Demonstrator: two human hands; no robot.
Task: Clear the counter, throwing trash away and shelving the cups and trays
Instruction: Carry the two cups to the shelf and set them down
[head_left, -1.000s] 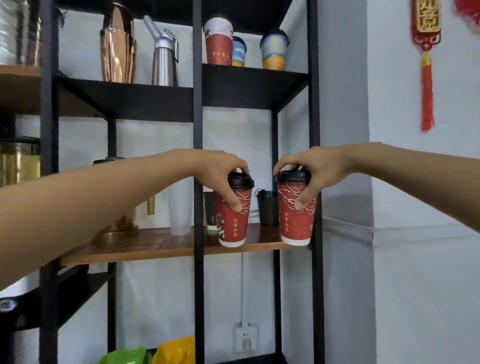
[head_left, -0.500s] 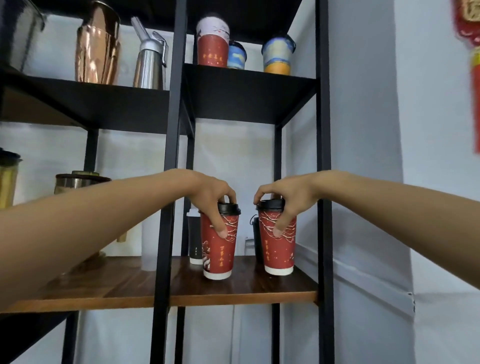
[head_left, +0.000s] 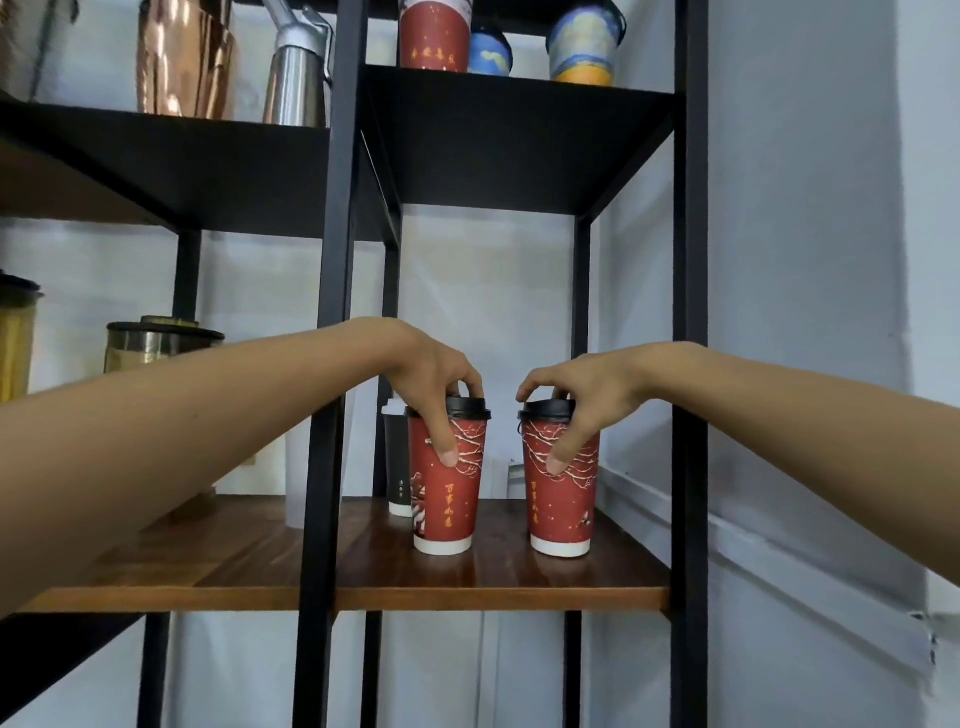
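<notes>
Both hands gripped from above, left hand (head_left: 434, 384) pinching the left cup (head_left: 448, 480) and right hand (head_left: 582, 397) the right cup (head_left: 562, 486), each upright on the wooden shelf (head_left: 260, 561).

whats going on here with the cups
A person is putting two red paper cups with black lids onto the wooden shelf of a black metal rack. The left hand grips the left cup from above and the right hand grips the right cup the same way. Both cups stand upright with their bases on the shelf, a gap between them. A black cup sits behind the left one.
</notes>
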